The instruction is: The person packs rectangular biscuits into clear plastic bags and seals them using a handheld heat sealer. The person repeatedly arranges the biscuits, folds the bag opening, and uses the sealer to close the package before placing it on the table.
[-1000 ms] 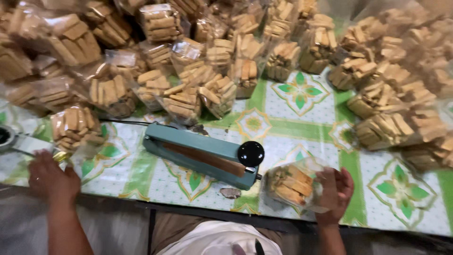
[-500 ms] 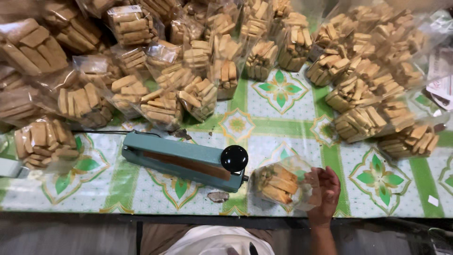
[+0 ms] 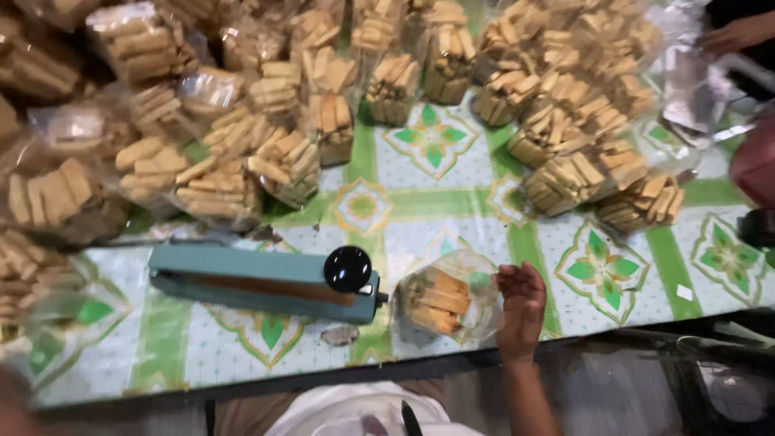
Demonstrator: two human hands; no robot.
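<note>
Clear plastic wraps the bag of biscuits that my right hand grips by its open end, fingers closed on the film. The bag lies on the patterned tablecloth, just right of the teal heat sealer and its black knob. Compared with half a second ago, my view has swung left and down a little; the hand and bag sit as they did. My left hand, seen a second ago at the table's left edge, is now out of view. Heaps of filled bags crowd the far side.
</note>
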